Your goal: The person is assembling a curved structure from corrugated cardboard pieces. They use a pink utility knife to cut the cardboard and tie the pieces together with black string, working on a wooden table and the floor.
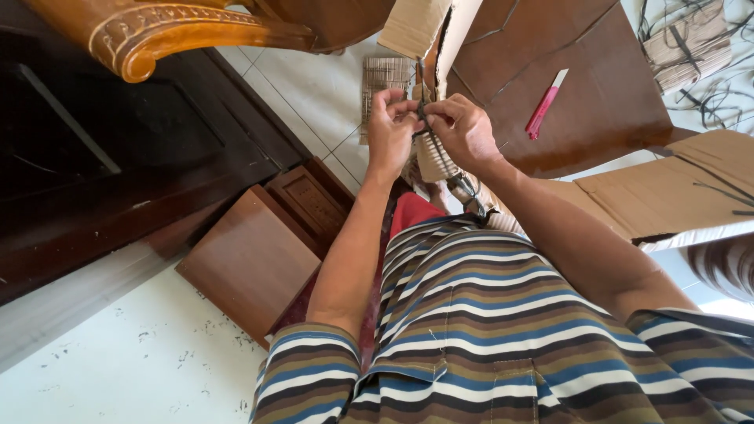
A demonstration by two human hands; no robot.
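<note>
Dark strap [440,153], upper centre of frame.
Thin, flat, blackish; pinched taut at its top end, trailing down-right in a loose loop toward the striped shirt.

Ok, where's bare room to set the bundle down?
Bare white floor lies below the brown wood panel. The tiled floor between the dark furniture and the brown cardboard sheet is also free. It is crowded upper right, with straps and a pink cutter.

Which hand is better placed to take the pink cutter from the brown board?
Probably the right hand. The pink cutter lies on the brown board on that side, closer to it. The left hand is farther away. Both pinch the dark strap.
</note>
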